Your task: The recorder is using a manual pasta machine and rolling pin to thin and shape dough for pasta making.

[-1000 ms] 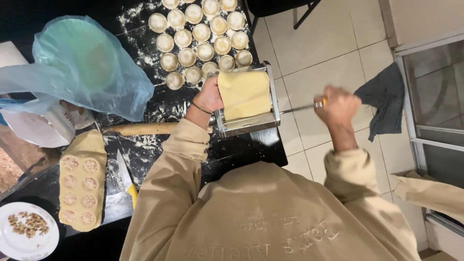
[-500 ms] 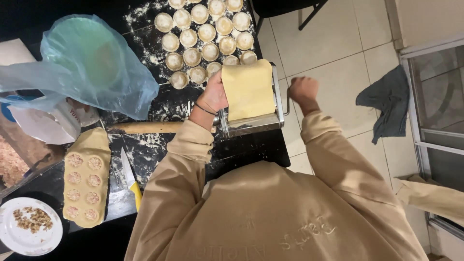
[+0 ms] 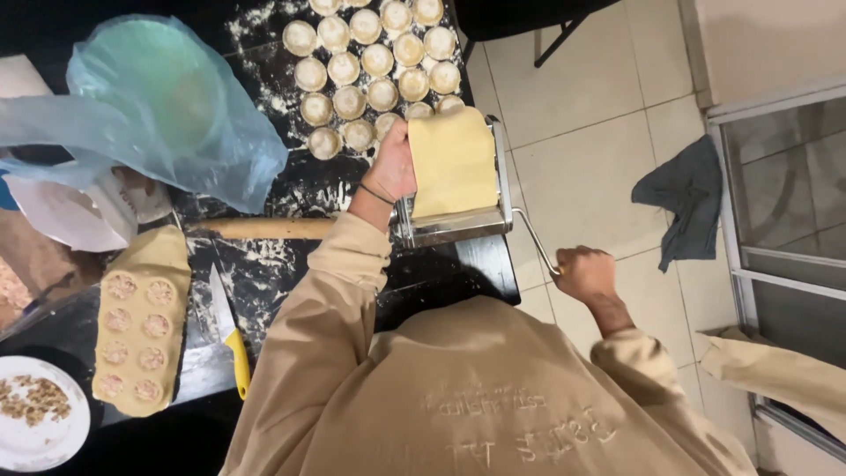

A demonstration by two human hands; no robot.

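Note:
A metal pasta roller (image 3: 458, 225) stands at the right edge of the black floured table (image 3: 282, 264). A pale yellow dough sheet (image 3: 454, 163) lies over its top. My left hand (image 3: 392, 167) holds the sheet's left edge, fingers under it. My right hand (image 3: 583, 273) is closed around the roller's crank handle (image 3: 538, 242), low and to the right of the machine, out over the tiled floor. Several round filled dough pieces (image 3: 370, 62) sit in rows just beyond the roller.
A wooden rolling pin (image 3: 264, 227) lies left of the roller. A dough slab with round fillings (image 3: 141, 322), a yellow-handled knife (image 3: 231, 339), a white plate of crumbs (image 3: 35, 410) and a blue plastic-covered bowl (image 3: 163, 106) are at left. A grey cloth (image 3: 687, 198) lies on the floor.
My right hand swung with the crank from high right, in close to the roller, then down and out to lower right. The dough sheet has fed a little further.

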